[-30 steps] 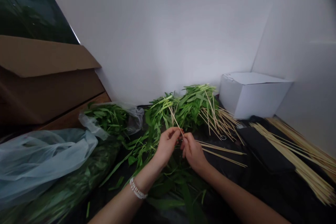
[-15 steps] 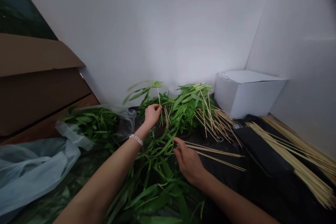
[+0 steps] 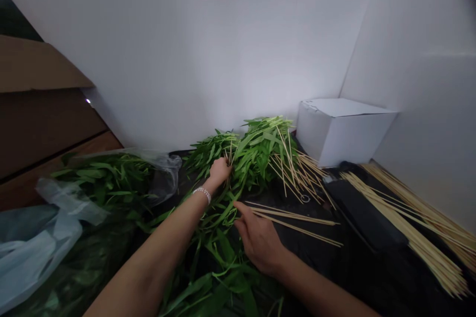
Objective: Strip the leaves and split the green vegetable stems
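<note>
My left hand, with a white beaded bracelet at the wrist, reaches to the left-hand heap of skewered greens. Its fingers are curled closed at thin bamboo skewers; the fingertips are partly hidden. Nearer to me, my right hand is low over loose leafy stems, index finger stretched out and thumb apart from it. Just beyond that hand, a few bare skewers lie on the black surface. A taller pile of skewered greens stands right of my left hand, its sticks pointing right and toward me.
A clear plastic bag of greens and a pale plastic bag lie at left, below a cardboard box. At right are a white box, a black flat case and a large bundle of skewers.
My left hand has lowered the skewer of greens from above the heap down onto it. My right hand stays by the loose stems. The view has shifted slightly to the right.
</note>
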Demonstrator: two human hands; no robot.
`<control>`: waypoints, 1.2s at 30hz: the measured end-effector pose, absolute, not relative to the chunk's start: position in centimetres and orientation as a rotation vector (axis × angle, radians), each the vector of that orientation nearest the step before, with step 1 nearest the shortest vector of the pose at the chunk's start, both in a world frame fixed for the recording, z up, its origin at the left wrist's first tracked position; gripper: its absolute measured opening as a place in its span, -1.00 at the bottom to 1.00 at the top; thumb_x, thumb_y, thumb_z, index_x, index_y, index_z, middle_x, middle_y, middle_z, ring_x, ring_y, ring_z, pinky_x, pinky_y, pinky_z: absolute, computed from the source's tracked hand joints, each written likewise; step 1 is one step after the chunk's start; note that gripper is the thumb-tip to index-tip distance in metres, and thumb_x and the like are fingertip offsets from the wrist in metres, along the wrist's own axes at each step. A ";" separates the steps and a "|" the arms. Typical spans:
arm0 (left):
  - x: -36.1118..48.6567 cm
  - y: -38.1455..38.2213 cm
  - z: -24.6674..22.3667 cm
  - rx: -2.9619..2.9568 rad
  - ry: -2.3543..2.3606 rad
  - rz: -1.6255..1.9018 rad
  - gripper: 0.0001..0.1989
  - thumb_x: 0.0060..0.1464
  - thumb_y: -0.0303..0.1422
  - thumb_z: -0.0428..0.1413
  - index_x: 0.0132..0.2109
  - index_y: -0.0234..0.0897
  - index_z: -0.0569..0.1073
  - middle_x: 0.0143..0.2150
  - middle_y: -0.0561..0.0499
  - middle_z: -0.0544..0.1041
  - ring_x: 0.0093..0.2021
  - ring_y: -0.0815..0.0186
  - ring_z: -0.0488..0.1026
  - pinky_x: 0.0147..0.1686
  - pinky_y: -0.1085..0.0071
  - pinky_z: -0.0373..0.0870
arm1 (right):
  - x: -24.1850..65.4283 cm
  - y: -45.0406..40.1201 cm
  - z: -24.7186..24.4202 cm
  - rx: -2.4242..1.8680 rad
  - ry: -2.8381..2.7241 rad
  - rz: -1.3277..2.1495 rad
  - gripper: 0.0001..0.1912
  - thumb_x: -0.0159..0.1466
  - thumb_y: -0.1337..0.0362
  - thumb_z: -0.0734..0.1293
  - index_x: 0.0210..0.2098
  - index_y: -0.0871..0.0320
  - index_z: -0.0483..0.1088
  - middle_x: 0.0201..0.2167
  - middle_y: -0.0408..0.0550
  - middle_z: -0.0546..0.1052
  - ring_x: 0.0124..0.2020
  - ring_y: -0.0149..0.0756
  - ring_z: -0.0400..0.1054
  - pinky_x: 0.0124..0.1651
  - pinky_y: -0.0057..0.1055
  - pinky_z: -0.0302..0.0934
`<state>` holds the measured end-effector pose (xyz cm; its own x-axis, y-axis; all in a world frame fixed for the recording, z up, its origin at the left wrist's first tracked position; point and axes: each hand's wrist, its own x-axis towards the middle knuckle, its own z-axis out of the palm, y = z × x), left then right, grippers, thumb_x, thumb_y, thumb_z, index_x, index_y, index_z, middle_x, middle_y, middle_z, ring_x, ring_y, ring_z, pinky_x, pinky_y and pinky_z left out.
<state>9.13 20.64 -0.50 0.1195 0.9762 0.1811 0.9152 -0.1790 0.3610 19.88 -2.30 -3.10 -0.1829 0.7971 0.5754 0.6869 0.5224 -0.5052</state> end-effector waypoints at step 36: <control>-2.0 3.8 3.1 2.042 1.180 0.645 -0.75 -0.06 -0.19 0.17 -0.26 -0.20 0.63 -0.33 -0.02 0.63 -0.37 0.24 0.52 -0.36 0.43 0.41 | 25.9 0.1 -1.5 -1.954 -2.300 -0.044 -0.82 0.29 0.34 0.23 -0.26 0.21 0.49 -0.23 0.12 0.52 -0.12 -0.15 0.36 -0.16 -0.33 0.11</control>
<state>-2.01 3.84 3.09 0.4653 0.8816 0.0794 0.5431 -0.3552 0.7608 25.95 0.10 -1.52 -0.1574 0.9811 0.1127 0.9847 0.1646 -0.0578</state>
